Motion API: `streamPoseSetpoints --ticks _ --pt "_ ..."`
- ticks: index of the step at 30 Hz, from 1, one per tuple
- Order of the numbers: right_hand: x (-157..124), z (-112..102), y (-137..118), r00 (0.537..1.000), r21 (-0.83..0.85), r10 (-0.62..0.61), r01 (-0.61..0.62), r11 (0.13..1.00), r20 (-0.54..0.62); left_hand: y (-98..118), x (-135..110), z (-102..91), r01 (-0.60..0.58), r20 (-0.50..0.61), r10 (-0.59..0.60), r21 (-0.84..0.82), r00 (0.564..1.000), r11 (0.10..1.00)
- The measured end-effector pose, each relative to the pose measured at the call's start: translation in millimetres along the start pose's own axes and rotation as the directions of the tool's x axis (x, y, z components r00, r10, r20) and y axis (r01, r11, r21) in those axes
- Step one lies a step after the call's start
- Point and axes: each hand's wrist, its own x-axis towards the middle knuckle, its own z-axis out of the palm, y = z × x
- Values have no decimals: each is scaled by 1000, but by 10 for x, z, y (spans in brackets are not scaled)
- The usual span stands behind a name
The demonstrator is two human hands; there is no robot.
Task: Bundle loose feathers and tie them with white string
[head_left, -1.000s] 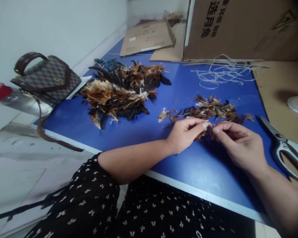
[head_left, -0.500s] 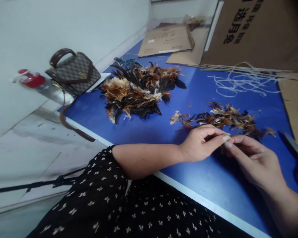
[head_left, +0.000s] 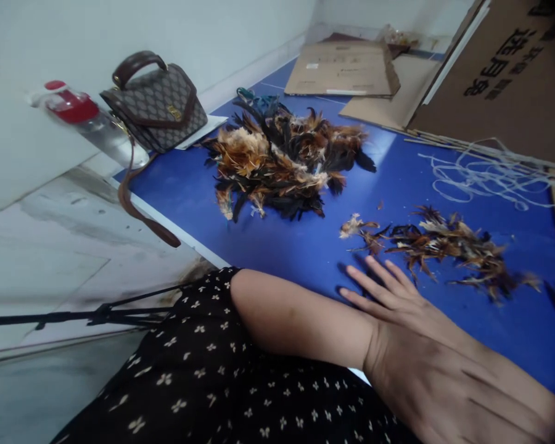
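My right hand point(head_left: 400, 302) reaches leftward across the blue table point(head_left: 305, 246), fingers stretched out and spread, holding nothing. Its fingertips lie just in front of a small loose heap of brown and black feathers point(head_left: 448, 243). My left forearm point(head_left: 305, 317) runs in from the left and ends under the right hand, so the left hand itself is hidden. A bigger pile of brown, black and cream feathers point(head_left: 282, 160) lies farther back on the table.
A patterned handbag point(head_left: 160, 105) with a hanging strap and a red-capped bottle point(head_left: 81, 117) sit at the table's left edge by the wall. Tangled white string point(head_left: 485, 176) lies at the right. Flat cardboard point(head_left: 346, 68) and a large carton point(head_left: 504, 86) stand behind.
Both hands were pinched together on a small feather piece; now the right hand is spread flat and covers the left hand. The view has swung left, and the scissors are out of sight.
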Motion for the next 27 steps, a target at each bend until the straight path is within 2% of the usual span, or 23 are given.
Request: streamPoseSetpoints --ticks 1,3,6,9,12,15,17,19,20,21,23,25,27 --pt "125 39 3 998 -24 -56 56 998 7 36 -26 70 -138 -46 141 63 989 988" --pt "390 90 23 994 -89 -106 105 990 -9 22 -55 174 -336 -128 363 194 923 922" --pt "752 98 122 997 -146 -72 69 987 -15 -131 -51 226 -452 -266 545 339 795 825" --pt "959 47 338 999 -178 50 -53 983 -22 -258 -19 209 -470 -413 585 352 698 810" --pt "923 -23 622 980 -239 194 -200 950 -47 -319 23 177 -461 -492 564 324 663 826" --pt "642 -85 866 941 -305 330 -336 891 -73 -433 116 105 -472 -539 539 272 647 838" --pt "359 -118 977 911 -333 402 -407 850 -87 -558 210 27 -533 -518 547 194 657 824" --pt "51 -146 1043 880 -345 464 -469 813 -103 -681 298 -49 -681 -427 625 31 653 732" --pt "-97 -162 1058 865 -344 490 -496 797 -112 -728 329 -75 -659 -379 590 -74 713 749" --pt "-233 -181 1060 852 -342 510 -517 784 -120 -761 350 -87 -587 -343 512 -160 787 794" --pt "-454 -239 1021 837 -324 529 -544 774 -142 -793 361 -64 -443 -278 366 -307 888 843" --pt "-596 -328 922 821 -259 532 -570 780 -208 -801 350 5 -335 -246 248 -430 937 839" --pt "-669 -436 775 782 -153 523 -594 790 -340 -807 335 87 -280 -268 153 -541 951 793"
